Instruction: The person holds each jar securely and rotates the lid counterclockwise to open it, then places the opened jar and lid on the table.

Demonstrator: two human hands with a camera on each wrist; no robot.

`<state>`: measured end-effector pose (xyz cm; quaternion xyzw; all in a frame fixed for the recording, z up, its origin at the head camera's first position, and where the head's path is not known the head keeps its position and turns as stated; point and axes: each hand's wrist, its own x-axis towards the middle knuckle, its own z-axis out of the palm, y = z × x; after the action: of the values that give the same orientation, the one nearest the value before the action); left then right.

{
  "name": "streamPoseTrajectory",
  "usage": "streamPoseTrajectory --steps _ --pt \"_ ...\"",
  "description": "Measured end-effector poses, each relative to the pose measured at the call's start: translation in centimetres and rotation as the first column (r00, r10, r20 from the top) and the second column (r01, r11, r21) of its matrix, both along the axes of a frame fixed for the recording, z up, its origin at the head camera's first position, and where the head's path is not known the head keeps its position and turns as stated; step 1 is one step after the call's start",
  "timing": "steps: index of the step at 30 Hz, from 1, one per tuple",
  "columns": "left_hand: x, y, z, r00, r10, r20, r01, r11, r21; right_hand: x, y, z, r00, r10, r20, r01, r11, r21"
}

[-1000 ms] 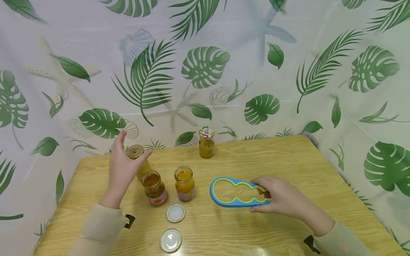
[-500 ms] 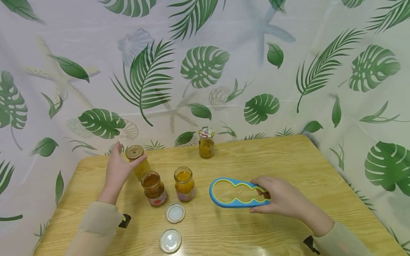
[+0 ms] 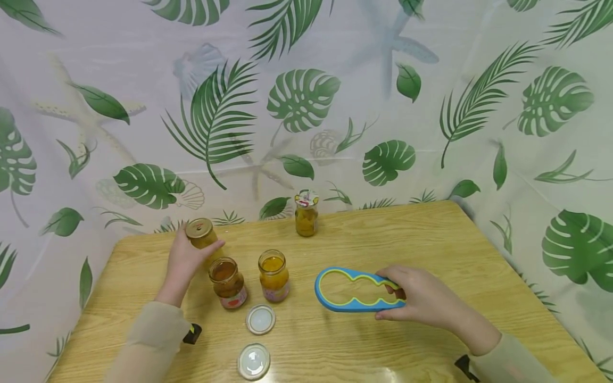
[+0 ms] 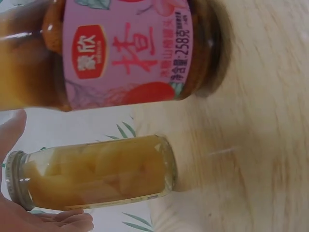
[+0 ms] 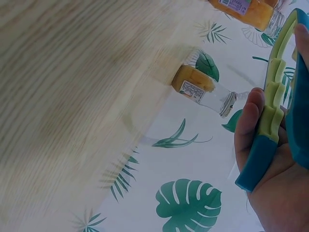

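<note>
My left hand (image 3: pixel 185 260) is at a lidded glass jar of pale yellow fruit (image 4: pixel 99 173) at the back left. Its thumb spreads across the jar's near side, the other fingers on the far left side. In the left wrist view, the thumb stands apart from the gold lid (image 3: pixel 199 228); whether the fingers touch the glass, I cannot tell. My right hand (image 3: pixel 421 295) grips one end of a blue and yellow-green jar opener (image 3: pixel 351 306), held over the table with its widest loop pointing left. An uncapped jar of brown-red fruit (image 3: pixel 228 287) stands just in front of the left hand.
An uncapped jar of orange fruit (image 3: pixel 274 279) stands right of the brown-red one. Two loose lids (image 3: pixel 261 319) lie in front of them. Another jar (image 3: pixel 306 221), with a patterned top, stands near the wooden table's (image 3: pixel 407 239) back edge, before a leaf-printed sheet (image 3: pixel 335 106).
My left hand has come down and closer around the lidded jar, its thumb now lower across the front. The right hand with the jar opener has stayed nearly still.
</note>
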<state>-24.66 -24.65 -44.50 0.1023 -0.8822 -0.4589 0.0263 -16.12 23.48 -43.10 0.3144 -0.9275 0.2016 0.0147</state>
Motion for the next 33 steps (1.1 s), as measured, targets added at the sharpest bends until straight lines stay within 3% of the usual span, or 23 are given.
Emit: streamPoseTrajectory --steps 7,14,33 --pt "0.0 0.1 -0.8 1.000 0.004 -0.014 -0.003 0.999 0.040 0.0 -0.1 0.1 1.000 -0.013 0.011 0.013 1.000 0.009" --pt "-0.1 0.3 -1.6 1.000 0.014 0.000 -0.014 1.000 0.022 0.1 -0.1 0.1 1.000 -0.014 0.016 0.013 1.000 0.014" --pt "0.3 0.3 -1.8 0.998 0.035 -0.052 -0.035 0.999 -0.010 0.2 0.0 -0.3 1.000 -0.003 0.023 0.003 1.000 -0.008"
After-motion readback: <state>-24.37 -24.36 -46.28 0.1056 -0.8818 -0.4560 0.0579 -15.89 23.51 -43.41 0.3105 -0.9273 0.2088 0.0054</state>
